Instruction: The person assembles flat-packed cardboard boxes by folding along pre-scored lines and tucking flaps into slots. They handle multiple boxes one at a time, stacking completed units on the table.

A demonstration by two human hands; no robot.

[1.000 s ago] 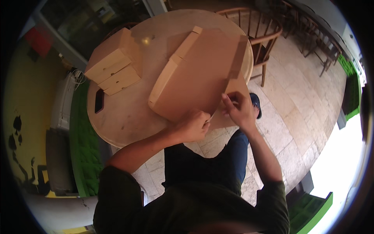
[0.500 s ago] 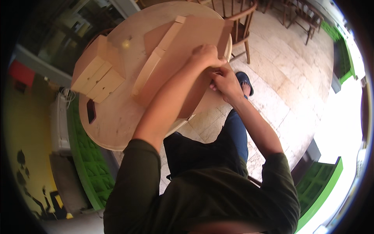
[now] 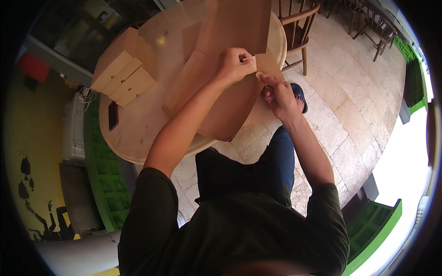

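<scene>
A brown cardboard box [image 3: 230, 110], partly folded, lies over the near right part of the round table. Its far panel [image 3: 237, 27] rises away from me. My left hand [image 3: 234, 66] reaches across the box, thumb and fingers closed on a small cardboard flap at its right side. Just to the right, my right hand [image 3: 279, 95] has its fingers curled, with thumb and index finger against the edge of the same side. Whether the right fingertips grip the cardboard or only touch it is hard to see.
Folded cardboard boxes [image 3: 122, 76] stand stacked at the table's left. A dark phone [image 3: 113, 116] lies near the left rim of the round table [image 3: 138, 133]. Wooden chairs [image 3: 299, 34] stand beyond the table, and green lattice benches [image 3: 108, 184] flank the room.
My hands have drawn slightly apart, and the right has moved right. The far panel of the box now stands more upright, and a small flap shows in my left fingers.
</scene>
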